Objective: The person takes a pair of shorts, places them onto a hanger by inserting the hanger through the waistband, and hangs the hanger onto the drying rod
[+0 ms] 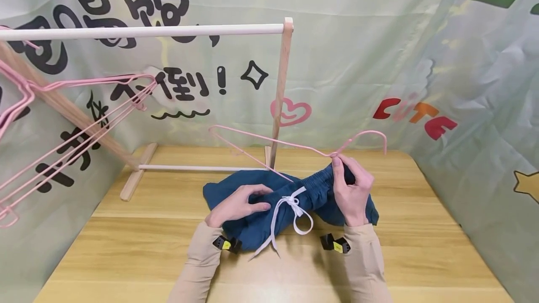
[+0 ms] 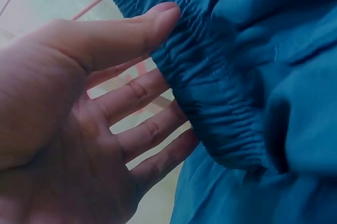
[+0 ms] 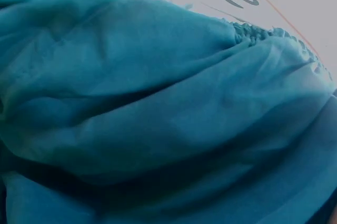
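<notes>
Dark blue shorts (image 1: 252, 226) with a gathered elastic waistband (image 2: 210, 87) and a tied white drawstring (image 1: 294, 207) lie bunched over the table. My right hand (image 1: 353, 191) pinches a pink wire hanger (image 1: 273, 140) at its neck, right by the waistband's right end. The hook points to the right, and the hanger's lower bar runs down behind the waistband. On the left side, my left hand (image 1: 242, 204) holds the waistband, thumb in front and fingers behind it. Folds of blue cloth fill most of the right wrist view, where that hand is hidden.
Behind the shorts stands a wooden rack with a white top rail (image 1: 168, 32) and wooden posts (image 1: 283, 88). Several pink hangers (image 1: 84, 83) hang on it at the left. A printed cloth (image 1: 349, 60) surrounds the wooden table (image 1: 421, 237).
</notes>
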Motion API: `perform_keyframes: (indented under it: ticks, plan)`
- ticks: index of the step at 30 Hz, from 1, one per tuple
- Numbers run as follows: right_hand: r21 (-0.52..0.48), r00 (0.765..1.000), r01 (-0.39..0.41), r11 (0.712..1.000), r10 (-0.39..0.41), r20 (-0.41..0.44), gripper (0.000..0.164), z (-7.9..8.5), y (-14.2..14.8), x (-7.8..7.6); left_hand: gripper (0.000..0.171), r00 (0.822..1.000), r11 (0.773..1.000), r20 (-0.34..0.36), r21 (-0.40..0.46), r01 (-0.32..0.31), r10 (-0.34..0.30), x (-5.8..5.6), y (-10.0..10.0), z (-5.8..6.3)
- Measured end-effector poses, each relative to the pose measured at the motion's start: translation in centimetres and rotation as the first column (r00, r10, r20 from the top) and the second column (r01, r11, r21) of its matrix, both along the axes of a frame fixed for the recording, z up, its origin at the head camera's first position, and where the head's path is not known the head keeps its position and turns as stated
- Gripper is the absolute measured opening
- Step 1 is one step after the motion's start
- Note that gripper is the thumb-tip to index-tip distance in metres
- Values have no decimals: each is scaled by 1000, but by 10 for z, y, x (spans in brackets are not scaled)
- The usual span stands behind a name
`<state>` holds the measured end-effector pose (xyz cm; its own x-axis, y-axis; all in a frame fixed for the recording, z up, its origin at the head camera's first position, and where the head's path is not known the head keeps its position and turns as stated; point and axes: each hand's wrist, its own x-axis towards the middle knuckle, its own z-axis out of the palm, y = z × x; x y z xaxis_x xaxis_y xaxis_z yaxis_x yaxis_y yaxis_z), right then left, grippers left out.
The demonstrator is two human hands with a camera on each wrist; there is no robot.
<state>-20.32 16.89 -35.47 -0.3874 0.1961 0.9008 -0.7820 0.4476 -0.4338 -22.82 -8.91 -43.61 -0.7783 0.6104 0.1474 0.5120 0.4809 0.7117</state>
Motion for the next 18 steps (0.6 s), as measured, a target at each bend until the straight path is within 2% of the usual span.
perform_keyframes:
  ticks: [6,12,18]
  plan:
    - [-55,1000,-6,998,6,4,11,11,-5,8,29,999,999,17,-28,-35,35,-1,-9,1]
    - [-103,1000,0,995,0,5,11,10,-3,8,18,999,998,37,-55,-16,18,-3,-17,1]
    - [-120,1000,0,993,0,0,10,11,-1,7,16,998,998,66,-65,-11,15,-1,-23,3]
